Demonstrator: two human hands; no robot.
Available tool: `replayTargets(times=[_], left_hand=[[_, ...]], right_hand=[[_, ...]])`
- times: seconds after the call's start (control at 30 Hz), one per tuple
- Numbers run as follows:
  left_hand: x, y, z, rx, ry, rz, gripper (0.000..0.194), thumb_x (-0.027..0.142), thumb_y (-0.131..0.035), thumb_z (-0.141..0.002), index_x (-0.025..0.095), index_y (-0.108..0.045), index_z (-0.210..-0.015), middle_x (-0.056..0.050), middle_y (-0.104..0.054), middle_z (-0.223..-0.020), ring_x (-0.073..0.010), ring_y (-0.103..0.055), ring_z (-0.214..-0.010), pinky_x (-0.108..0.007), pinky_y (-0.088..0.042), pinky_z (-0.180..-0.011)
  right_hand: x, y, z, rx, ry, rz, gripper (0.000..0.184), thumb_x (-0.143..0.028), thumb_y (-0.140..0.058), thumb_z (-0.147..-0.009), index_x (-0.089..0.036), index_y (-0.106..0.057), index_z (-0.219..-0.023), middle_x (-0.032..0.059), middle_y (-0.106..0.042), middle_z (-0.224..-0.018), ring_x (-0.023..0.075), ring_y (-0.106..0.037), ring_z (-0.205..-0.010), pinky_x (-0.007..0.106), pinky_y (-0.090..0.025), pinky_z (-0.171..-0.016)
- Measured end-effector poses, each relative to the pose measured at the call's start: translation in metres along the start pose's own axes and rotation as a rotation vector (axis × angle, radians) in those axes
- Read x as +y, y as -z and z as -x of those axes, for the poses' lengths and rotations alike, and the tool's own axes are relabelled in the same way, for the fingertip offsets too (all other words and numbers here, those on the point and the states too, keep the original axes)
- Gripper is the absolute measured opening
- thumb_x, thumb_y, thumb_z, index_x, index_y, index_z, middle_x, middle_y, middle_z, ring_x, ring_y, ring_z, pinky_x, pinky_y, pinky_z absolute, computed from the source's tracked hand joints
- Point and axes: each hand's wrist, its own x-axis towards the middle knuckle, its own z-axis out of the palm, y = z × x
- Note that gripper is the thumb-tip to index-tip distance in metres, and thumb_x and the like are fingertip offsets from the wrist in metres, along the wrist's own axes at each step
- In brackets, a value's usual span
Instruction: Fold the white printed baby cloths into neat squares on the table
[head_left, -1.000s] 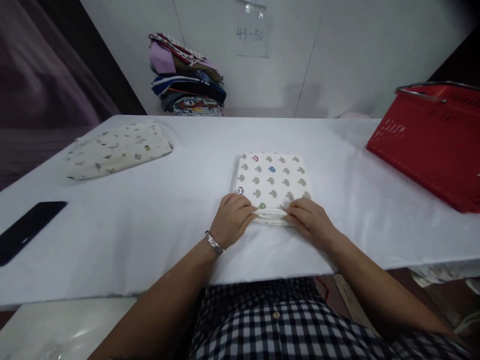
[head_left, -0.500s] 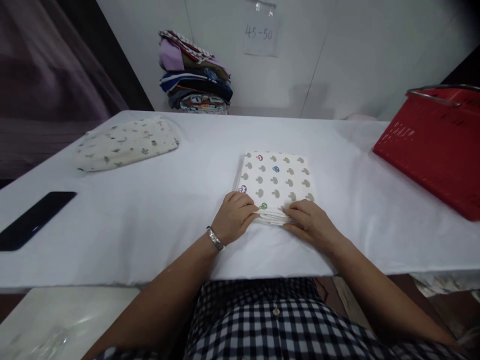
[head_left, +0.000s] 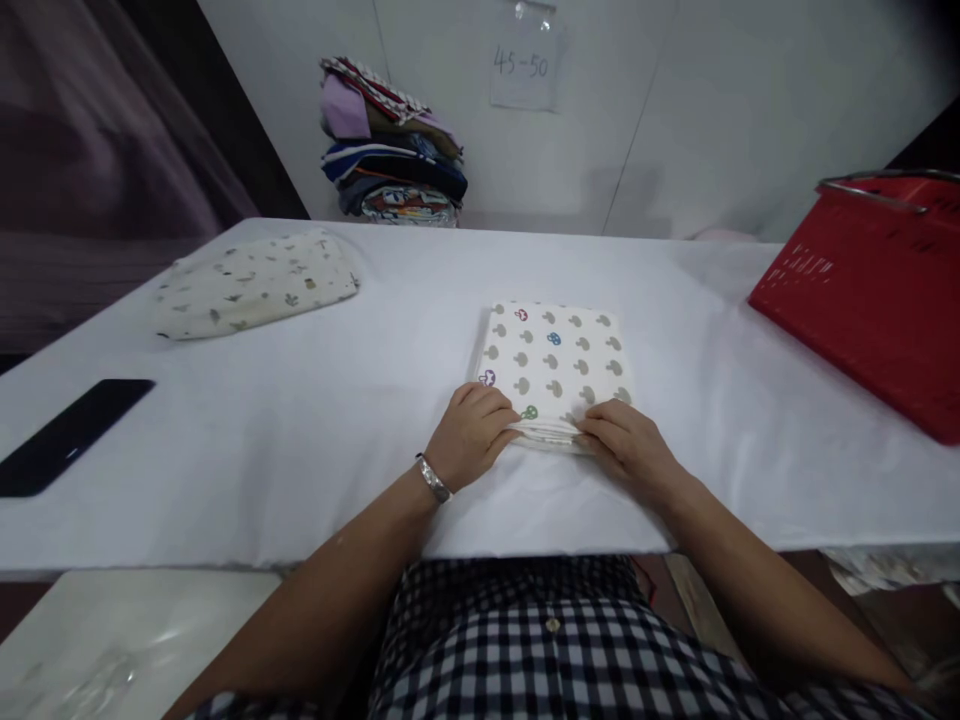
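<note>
A folded white cloth with a mushroom print (head_left: 559, 360) lies flat on the white table (head_left: 315, 420), straight ahead of me. My left hand (head_left: 471, 435), with a silver bracelet on its wrist, pinches the near left corner of the cloth's layered edge. My right hand (head_left: 626, 445) grips the near right corner of the same edge, fingers curled over it. Both hands rest on the table at the cloth's near side.
A second folded cloth with a small leaf print (head_left: 255, 285) lies at the far left. A black phone (head_left: 71, 435) sits near the left edge. A red basket (head_left: 874, 290) stands at the right. A stack of folded clothes (head_left: 394, 150) is against the back wall.
Both hands have kept their hold on the cloth's near edge. Only my view has shifted slightly.
</note>
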Motion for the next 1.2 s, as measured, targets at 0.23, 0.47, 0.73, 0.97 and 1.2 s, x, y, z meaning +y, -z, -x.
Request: replayTargets(times=[0.23,0.47,0.73,0.97,1.2], left_hand=[[0.000,0.001,0.001,-0.049,-0.002,0.000,0.016,0.028,-0.048,-0.087,0.019,-0.061,-0.089,-0.004,-0.059,-0.090,-0.0184,-0.050,-0.089,-0.039,-0.035,-0.090],[0.002,0.000,0.004,-0.094,-0.022,-0.046,0.032,0.040,-0.061,-0.078,0.019,-0.056,-0.102,-0.006,-0.058,-0.100,-0.0221,-0.049,-0.097,-0.045,-0.030,-0.098],[0.006,-0.002,0.004,-0.020,-0.011,-0.133,0.011,0.022,-0.052,-0.084,0.018,-0.057,-0.092,-0.004,-0.059,-0.092,-0.0184,-0.050,-0.093,-0.042,-0.031,-0.098],[0.005,-0.010,0.008,0.053,-0.066,-0.171,0.010,0.017,-0.049,-0.085,0.019,-0.058,-0.080,-0.001,-0.057,-0.078,-0.0157,-0.049,-0.083,-0.037,-0.035,-0.089],[0.005,-0.013,0.010,0.037,-0.083,-0.222,0.013,0.014,-0.049,-0.084,0.017,-0.054,-0.072,-0.002,-0.055,-0.077,-0.0163,-0.048,-0.081,-0.033,-0.037,-0.079]], right_hand=[[-0.003,0.008,-0.003,-0.176,-0.027,-0.035,0.028,-0.042,-0.054,-0.085,-0.019,-0.059,-0.101,0.0098,-0.059,-0.096,0.0221,-0.053,-0.085,0.036,-0.044,-0.072],[-0.003,0.002,0.001,-0.145,-0.007,0.062,0.027,-0.035,-0.049,-0.088,-0.018,-0.058,-0.106,0.0113,-0.060,-0.099,0.0236,-0.053,-0.087,0.039,-0.044,-0.073],[-0.002,0.001,0.003,0.061,0.038,0.086,0.019,-0.026,-0.051,-0.088,-0.017,-0.059,-0.102,0.0106,-0.061,-0.093,0.0218,-0.056,-0.084,0.036,-0.046,-0.071],[-0.008,0.007,0.000,-0.078,0.011,0.033,0.017,-0.027,-0.050,-0.087,-0.020,-0.060,-0.099,0.0090,-0.061,-0.090,0.0218,-0.057,-0.080,0.036,-0.049,-0.066],[-0.003,0.018,-0.043,-0.118,-0.173,-0.182,0.025,-0.031,-0.048,-0.089,-0.026,-0.055,-0.112,0.0064,-0.062,-0.106,0.0204,-0.060,-0.091,0.035,-0.054,-0.072]])
